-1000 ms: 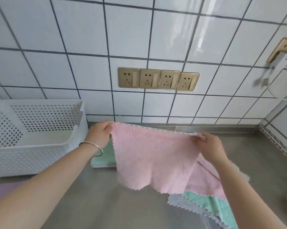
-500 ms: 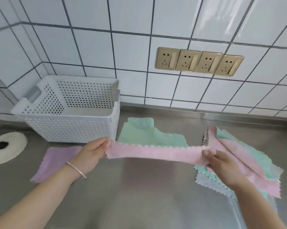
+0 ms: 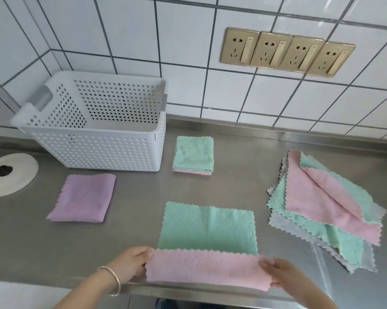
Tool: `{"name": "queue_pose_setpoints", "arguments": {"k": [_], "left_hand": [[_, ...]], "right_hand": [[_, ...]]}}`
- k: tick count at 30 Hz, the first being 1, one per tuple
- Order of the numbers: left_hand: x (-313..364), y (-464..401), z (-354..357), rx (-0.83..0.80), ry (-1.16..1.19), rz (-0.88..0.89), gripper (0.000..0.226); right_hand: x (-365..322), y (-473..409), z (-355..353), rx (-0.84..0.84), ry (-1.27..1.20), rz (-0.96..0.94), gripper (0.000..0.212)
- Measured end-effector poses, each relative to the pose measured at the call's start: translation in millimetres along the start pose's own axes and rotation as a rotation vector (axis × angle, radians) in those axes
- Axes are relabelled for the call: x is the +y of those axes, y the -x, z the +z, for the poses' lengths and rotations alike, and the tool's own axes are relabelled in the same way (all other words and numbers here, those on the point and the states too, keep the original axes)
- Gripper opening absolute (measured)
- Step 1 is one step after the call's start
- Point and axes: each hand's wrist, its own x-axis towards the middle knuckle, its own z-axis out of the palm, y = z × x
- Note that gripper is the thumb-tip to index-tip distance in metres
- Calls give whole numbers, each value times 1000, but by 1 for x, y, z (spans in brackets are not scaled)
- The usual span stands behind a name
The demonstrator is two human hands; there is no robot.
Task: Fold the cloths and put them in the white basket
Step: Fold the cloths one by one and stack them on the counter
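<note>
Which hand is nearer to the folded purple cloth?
Left. The left hand is below and to the right of the purple cloth; the right hand is farther right, holding the pink cloth.

Cloths and the white basket on my counter

The white basket with little holes stands upright, and I see nothing in it. Just right of the basket lies a small folded green cloth on a pink one. In front of the basket lies a folded purple cloth. Nearer me, a pink and green cloth lies half folded. Far right of the basket sits a messy cloth pile.
</note>
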Motion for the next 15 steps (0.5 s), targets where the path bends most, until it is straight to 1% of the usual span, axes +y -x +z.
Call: {"name": "queue_pose_setpoints", "arguments": {"k": [2, 5, 7, 9, 11, 15], "left_hand": [[7, -10, -2, 50, 5, 4, 31], [32, -30, -3, 231, -102, 83, 30], [48, -43, -2, 310, -134, 121, 34], [57, -55, 0, 384, -163, 124, 30], [64, -66, 2, 427, -244, 105, 26], [70, -87, -1, 482, -344, 81, 30]], "right_hand": [[-7, -10, -1, 26, 28, -33, 18], [-24, -25, -3, 99, -3, -70, 20], [-32, -36, -4, 139, 31, -91, 18], [-37, -49, -4, 175, 87, -106, 23], [-39, -61, -6, 221, 152, -97, 29], [-46, -74, -6, 283, 258, -94, 28]]}}
